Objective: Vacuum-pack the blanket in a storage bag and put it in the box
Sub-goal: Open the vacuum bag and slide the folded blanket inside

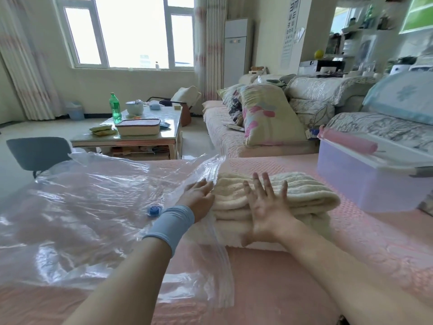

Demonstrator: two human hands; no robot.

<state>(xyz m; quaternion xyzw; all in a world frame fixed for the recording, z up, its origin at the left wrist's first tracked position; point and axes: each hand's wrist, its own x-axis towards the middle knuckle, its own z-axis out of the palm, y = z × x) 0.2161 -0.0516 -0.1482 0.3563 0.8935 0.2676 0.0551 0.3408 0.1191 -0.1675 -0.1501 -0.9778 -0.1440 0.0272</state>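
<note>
A: Your right hand [264, 207] lies flat on the folded cream blanket [300, 195], fingers straight and spread, gripping nothing.

B: Your left hand [199, 198], the one with the blue wristband [172, 225], also holds nothing. Its fingers are stretched out at the blanket's left end, touching the rim of the clear storage bag [93, 207] there.

A: The blanket sits about mid-bed [293, 285] on the pink cover, several folds thick. The bag's ribbed mouth strip runs along its left end, and clear plastic laps over its near left corner.

B: The rest of the bag spreads crumpled across the left half of the bed, out to the far left edge. Its blue valve [154, 210] faces up, just left of your left wrist.

A: The box [365, 186] stands toward the bed's right edge, apart from the blanket. It is translucent with a white lid on top, and a pink roll [346, 141] lies on that lid.

B: Beyond the bed's far edge you have a coffee table [131, 139] with a green bottle [115, 106], and a sofa [234, 137] to its right.
</note>
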